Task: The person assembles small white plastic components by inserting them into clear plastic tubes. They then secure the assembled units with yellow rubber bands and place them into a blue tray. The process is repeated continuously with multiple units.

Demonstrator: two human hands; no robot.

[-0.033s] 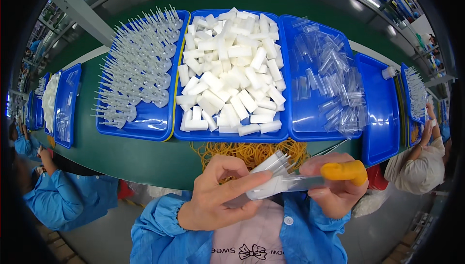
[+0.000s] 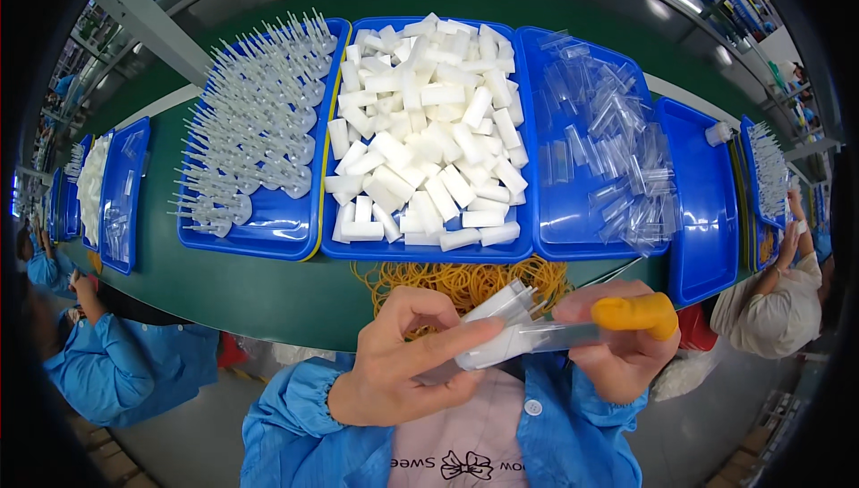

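In front of my chest, my left hand is closed around a small bundle. It includes a white foam block and clear plastic pieces with thin prongs; how many is unclear. My right hand, with a yellow finger cot on one finger, pinches the right end of a clear plastic sleeve. That sleeve reaches left to the foam block and overlaps it; whether the block sits inside it I cannot tell. Just beyond both hands lies a heap of yellow rubber bands.
Across the green table stand blue trays: pronged clear plastic parts at left, white foam blocks in the middle, clear sleeves at right. A further blue tray holds a small roll. Co-workers sit on both sides.
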